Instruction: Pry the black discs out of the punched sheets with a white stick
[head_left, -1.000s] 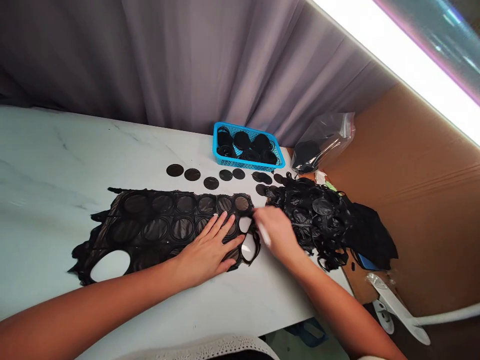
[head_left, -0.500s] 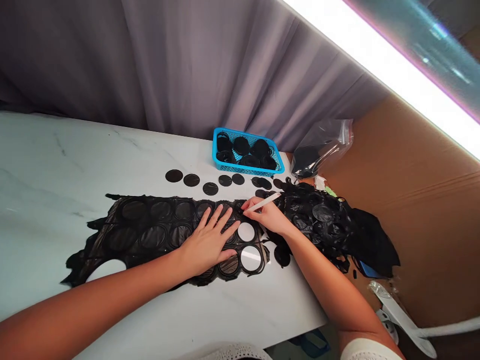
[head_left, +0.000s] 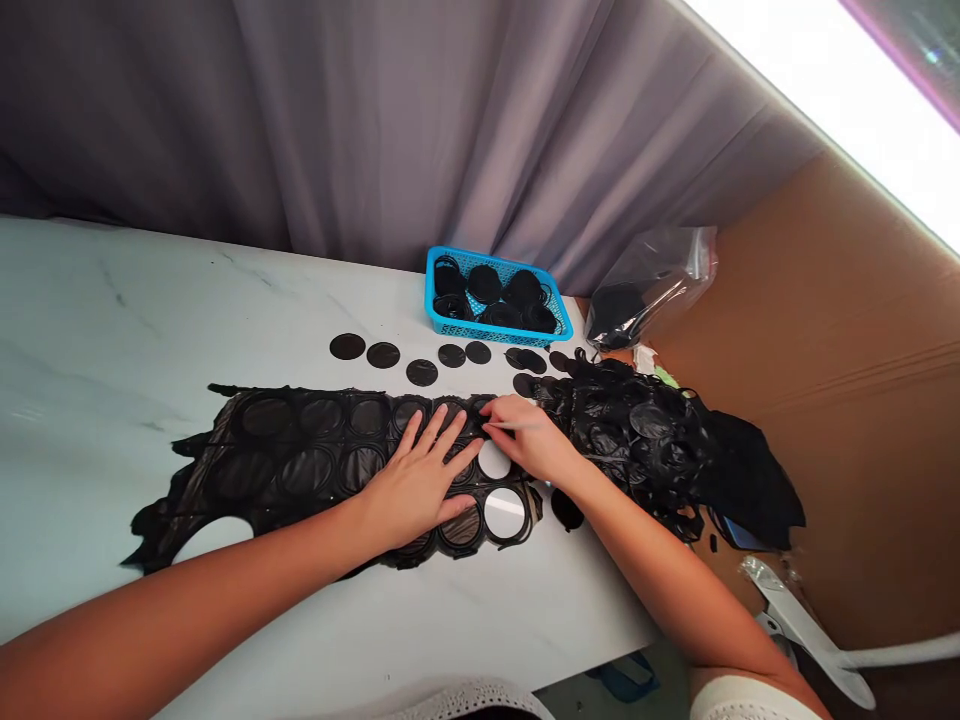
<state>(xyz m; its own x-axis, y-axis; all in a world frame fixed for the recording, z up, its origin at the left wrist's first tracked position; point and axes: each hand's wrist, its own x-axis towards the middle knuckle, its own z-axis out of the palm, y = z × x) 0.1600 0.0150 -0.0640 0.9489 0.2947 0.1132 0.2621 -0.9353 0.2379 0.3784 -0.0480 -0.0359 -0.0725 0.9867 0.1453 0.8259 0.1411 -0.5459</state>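
A black molded sheet (head_left: 281, 440) with rows of round outlines lies on the white table. My left hand (head_left: 420, 485) rests flat on it, fingers spread. At the sheet's right end, my right hand (head_left: 536, 440) pinches a slim white stick-like tool (head_left: 504, 426). Its tip meets the sheet at an upper-row circle, partly hidden by my fingers. Just below, two round openings show white, the lower hole (head_left: 505, 513) in full view. A larger gap (head_left: 217, 538) is at the sheet's lower left, beside my forearm.
Behind the sheet lie several loose black discs (head_left: 383, 355). A blue basket (head_left: 501, 331) holds more black round pieces. To the right are a heap of black scraps (head_left: 637, 430), a clear plastic bag (head_left: 652, 285) and a cardboard wall (head_left: 840, 400). A grey curtain (head_left: 337, 130) hangs behind the table (head_left: 97, 300).
The white tool has swung lower and now lies largely across my right hand, with its tip near the same circle. My left hand stays put. The view has shifted slightly.
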